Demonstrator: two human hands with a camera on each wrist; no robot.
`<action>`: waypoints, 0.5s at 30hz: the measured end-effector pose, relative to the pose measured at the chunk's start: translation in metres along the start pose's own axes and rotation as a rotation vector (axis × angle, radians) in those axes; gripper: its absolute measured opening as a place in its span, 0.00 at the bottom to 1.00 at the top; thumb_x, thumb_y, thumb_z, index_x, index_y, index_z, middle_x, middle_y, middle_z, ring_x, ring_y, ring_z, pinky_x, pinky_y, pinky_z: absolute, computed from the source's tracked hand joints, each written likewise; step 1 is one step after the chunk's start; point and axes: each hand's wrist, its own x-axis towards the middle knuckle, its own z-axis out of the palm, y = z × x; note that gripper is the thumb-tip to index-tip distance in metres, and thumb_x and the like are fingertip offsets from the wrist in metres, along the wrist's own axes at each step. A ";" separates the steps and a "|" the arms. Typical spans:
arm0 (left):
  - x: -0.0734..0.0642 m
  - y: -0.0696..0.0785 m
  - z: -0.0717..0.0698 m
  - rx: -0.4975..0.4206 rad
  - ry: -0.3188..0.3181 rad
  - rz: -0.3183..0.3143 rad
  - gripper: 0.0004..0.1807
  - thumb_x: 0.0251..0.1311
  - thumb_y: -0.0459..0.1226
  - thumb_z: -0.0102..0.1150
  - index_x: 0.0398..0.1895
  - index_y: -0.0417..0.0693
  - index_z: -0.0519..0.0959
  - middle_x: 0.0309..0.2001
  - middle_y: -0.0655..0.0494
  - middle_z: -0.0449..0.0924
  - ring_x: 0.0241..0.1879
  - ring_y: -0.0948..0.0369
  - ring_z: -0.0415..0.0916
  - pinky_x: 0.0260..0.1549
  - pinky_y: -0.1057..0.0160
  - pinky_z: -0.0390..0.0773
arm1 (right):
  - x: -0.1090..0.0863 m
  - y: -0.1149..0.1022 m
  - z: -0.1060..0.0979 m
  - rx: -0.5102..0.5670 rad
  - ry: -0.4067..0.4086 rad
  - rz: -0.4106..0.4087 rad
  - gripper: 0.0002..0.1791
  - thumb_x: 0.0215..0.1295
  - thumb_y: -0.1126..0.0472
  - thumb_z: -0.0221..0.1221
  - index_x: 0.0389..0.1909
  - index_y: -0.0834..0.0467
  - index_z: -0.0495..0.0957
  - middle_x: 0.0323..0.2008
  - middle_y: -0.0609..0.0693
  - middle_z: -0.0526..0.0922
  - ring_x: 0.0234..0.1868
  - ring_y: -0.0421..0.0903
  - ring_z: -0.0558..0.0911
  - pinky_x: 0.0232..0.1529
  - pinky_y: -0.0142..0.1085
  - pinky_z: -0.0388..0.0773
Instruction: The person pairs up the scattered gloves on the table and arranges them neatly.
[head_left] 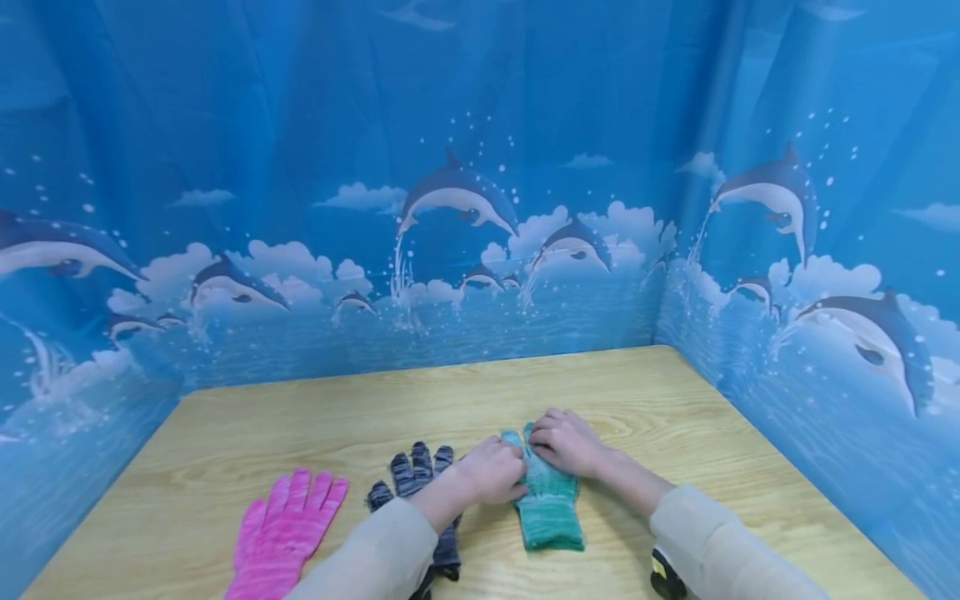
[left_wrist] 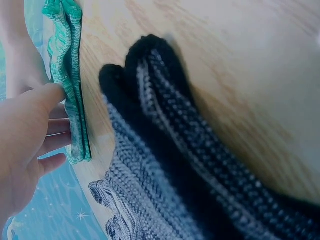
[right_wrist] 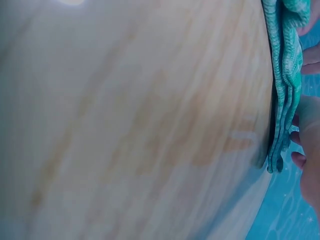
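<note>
A green knitted glove point(head_left: 551, 510) lies on the wooden table with its cuff towards me, and both hands are at it. My left hand point(head_left: 491, 471) is at its left edge with bent fingers; in the left wrist view the thumb and fingertips meet the glove's side. My right hand point(head_left: 567, 442) pinches near the glove's fingers at the far end, its fingertips partly hidden. Under my left forearm lies a dark grey and black knitted glove point(head_left: 447, 550), partly covered by the arm; it looms close in the left wrist view.
A pink glove point(head_left: 281, 533) lies flat at the left, its fingers pointing away from me. The wooden table point(head_left: 360, 408) ends against a blue curtain point(head_left: 315, 150) printed with dolphins, at the back and on the sides. A black device point(head_left: 666, 575) sits under the right sleeve.
</note>
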 end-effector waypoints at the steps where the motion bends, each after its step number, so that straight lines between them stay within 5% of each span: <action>1: 0.000 0.000 0.000 -0.005 0.000 0.001 0.14 0.60 0.51 0.56 0.24 0.53 0.78 0.28 0.62 0.74 0.27 0.67 0.70 0.39 0.63 0.72 | 0.000 0.000 0.000 0.001 0.004 -0.004 0.06 0.55 0.61 0.63 0.33 0.57 0.83 0.35 0.48 0.82 0.40 0.47 0.76 0.37 0.39 0.72; 8: 0.003 0.000 -0.003 -0.014 0.001 -0.013 0.14 0.59 0.51 0.56 0.26 0.53 0.78 0.30 0.62 0.75 0.33 0.66 0.73 0.49 0.58 0.71 | -0.003 0.004 -0.007 0.045 0.050 0.018 0.08 0.53 0.66 0.63 0.35 0.60 0.83 0.37 0.51 0.82 0.40 0.49 0.76 0.39 0.42 0.73; 15: 0.011 0.006 -0.009 -0.003 0.042 -0.038 0.17 0.65 0.48 0.49 0.45 0.49 0.80 0.41 0.58 0.77 0.45 0.62 0.74 0.51 0.58 0.69 | -0.015 0.008 -0.017 0.007 0.093 0.077 0.07 0.49 0.67 0.65 0.32 0.60 0.84 0.34 0.49 0.82 0.38 0.47 0.76 0.36 0.40 0.72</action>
